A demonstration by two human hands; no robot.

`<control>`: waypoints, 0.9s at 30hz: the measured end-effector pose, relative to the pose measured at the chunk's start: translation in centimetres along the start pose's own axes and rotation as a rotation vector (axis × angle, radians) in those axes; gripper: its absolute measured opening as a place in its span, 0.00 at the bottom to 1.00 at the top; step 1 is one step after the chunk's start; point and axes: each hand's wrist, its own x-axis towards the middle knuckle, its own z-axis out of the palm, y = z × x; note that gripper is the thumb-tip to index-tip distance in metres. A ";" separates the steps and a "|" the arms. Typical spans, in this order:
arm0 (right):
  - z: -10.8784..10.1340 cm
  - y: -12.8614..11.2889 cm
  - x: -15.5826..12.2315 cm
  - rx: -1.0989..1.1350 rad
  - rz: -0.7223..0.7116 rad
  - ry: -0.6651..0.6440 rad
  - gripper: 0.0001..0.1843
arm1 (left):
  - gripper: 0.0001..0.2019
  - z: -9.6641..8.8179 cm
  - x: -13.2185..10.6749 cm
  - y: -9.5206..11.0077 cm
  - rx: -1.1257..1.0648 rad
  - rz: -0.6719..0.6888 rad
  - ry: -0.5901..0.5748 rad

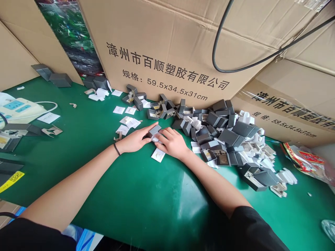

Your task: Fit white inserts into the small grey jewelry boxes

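Near the middle of the green table (pixel 125 202), both hands are around one small dark grey box (pixel 154 131). My left hand (pixel 136 139) grips it from the left, thumb in front and fingers behind. On the right side, my right hand (pixel 171 141) has its fingers curled at the box and at a white piece (pixel 155 138) by its near side; whether that piece is inside the box is hidden. Just below lies a small white card (pixel 158 155) with something small on it. Several white printed cards (pixel 128 122) are scattered to the left of the hands.
A heap of grey boxes (pixel 217 122) with white paper scraps (pixel 256 150) spreads to the right. Large cardboard cartons (pixel 162 38) stand behind, with a black cable (pixel 214 52) hanging in front. A power strip (pixel 21 109) and opened boxes (pixel 10 139) sit at left, a red snack packet (pixel 300 158) at right.
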 end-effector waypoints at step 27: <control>1.2 -0.3 0.8 0.151 0.034 0.012 0.14 | 0.32 1.3 0.2 0.1 0.021 -0.002 0.026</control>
